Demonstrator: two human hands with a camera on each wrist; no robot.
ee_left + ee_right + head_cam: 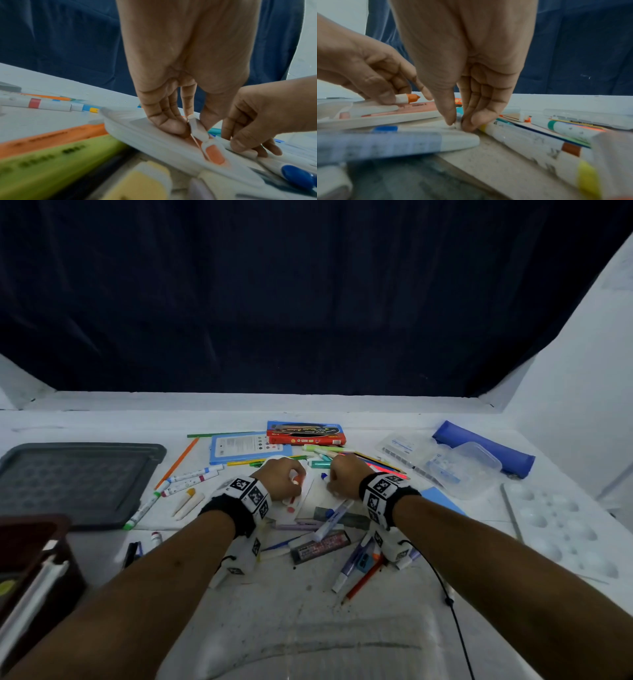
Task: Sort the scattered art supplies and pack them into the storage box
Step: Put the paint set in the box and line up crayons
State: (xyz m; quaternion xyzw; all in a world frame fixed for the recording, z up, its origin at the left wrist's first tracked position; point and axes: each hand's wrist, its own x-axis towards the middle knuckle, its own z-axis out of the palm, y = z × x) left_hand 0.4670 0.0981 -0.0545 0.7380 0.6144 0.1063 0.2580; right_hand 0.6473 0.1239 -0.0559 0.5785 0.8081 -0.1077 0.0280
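Note:
My left hand (294,481) pinches a white marker with an orange end (205,142) between thumb and fingers, over a flat white case (137,134) in the middle of the table. In the right wrist view that marker (407,98) lies across the case (376,119). Just to the right, my right hand (331,486) pinches the white end of a marker (457,125) between thumb and fingertips, low against the table; which marker it is I cannot tell. Loose markers (191,477), pencils and crayons lie scattered around both hands.
A dark grey lid (78,481) lies at the left, with a dark brown box (30,559) nearer me. A red crayon box (306,433) and a blue card sit behind the hands. A clear plastic box (459,467), a blue pencil case (486,446) and a white palette (561,529) are at the right.

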